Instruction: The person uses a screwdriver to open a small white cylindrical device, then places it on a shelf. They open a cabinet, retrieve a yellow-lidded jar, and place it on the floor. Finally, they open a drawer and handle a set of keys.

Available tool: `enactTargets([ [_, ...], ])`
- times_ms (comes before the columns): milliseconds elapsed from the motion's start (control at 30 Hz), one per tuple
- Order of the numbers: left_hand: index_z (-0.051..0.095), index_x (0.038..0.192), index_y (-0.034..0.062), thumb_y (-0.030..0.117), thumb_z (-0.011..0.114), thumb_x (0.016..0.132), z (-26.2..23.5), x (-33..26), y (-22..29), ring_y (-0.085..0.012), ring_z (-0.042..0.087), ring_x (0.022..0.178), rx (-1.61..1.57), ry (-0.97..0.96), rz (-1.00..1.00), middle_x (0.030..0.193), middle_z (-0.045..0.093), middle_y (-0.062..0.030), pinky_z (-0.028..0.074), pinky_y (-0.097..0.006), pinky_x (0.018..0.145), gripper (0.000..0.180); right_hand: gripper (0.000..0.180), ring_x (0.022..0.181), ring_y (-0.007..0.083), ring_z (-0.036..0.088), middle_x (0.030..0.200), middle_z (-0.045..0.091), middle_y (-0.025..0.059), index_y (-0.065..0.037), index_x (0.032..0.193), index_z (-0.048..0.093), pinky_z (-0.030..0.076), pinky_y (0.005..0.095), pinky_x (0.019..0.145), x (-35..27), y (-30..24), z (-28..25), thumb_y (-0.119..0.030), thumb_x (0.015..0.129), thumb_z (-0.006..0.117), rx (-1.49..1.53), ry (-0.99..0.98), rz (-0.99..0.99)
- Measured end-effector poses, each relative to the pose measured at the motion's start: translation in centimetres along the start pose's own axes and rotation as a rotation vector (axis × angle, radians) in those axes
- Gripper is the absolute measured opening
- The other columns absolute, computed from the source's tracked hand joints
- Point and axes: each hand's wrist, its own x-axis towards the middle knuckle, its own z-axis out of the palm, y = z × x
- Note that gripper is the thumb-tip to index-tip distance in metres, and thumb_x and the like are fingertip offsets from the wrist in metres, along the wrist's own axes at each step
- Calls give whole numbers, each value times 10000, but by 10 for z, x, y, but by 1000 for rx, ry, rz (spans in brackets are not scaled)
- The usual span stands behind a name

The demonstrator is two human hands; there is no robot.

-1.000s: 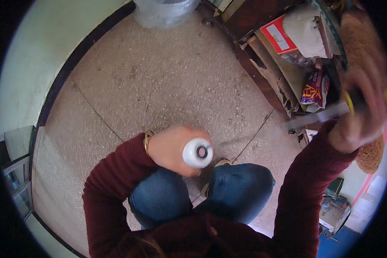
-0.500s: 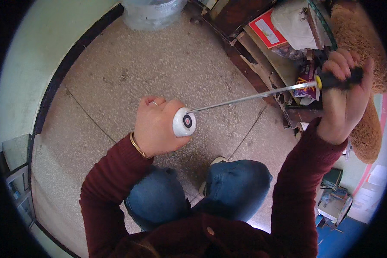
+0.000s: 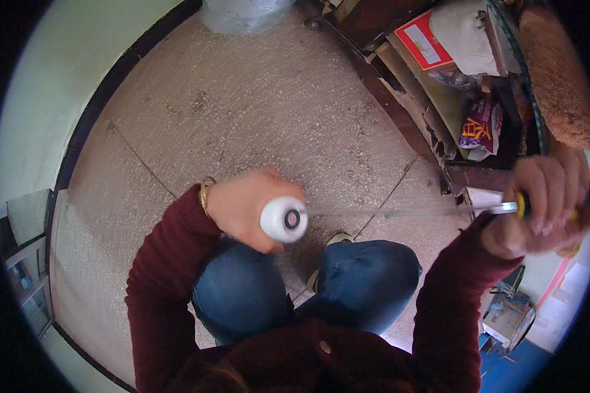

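Observation:
My left hand [image 3: 246, 204] grips a round white part with a dark centre hole [image 3: 283, 220], held above my knees. My right hand [image 3: 544, 204] is closed on the yellow-and-black handle of a long screwdriver [image 3: 518, 207]. Its thin metal shaft [image 3: 387, 211] is motion-blurred and points left toward the hole of the white part. Whether the tip touches the hole is unclear. I am crouched, with blue jeans [image 3: 367, 281] and dark red sleeves in view below.
A speckled stone floor [image 3: 255, 111] lies beneath. At upper right, a cluttered dark wooden shelf [image 3: 406, 85] holds a red-and-white box [image 3: 423, 40], bags and a snack packet [image 3: 478, 131]. A clear plastic container [image 3: 242, 13] stands at top. A pale wall [image 3: 59, 78] runs along the left.
My right hand has dropped lower with the screwdriver, so its shaft now lies nearly level. My left hand with the white part has moved down toward my knees.

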Motion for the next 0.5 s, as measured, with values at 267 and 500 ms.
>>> enactTargets([
  [267,614,993,74,202,883,581,0,4,-1,-194,650,761,-494,-417,18,834,662,-65,518,-342,700,509,134,419,147,476,594,500,61,-32,890,537,419,297,373,12,-6,3,-67,837,655,351,-464,46],
  [500,613,1070,63,236,888,569,9,-6,19,-283,639,857,336,151,-242,960,653,-115,494,-392,814,597,453,759,138,433,920,437,54,-13,1108,481,404,279,648,8,-3,-13,-286,855,739,-234,521,60],
])
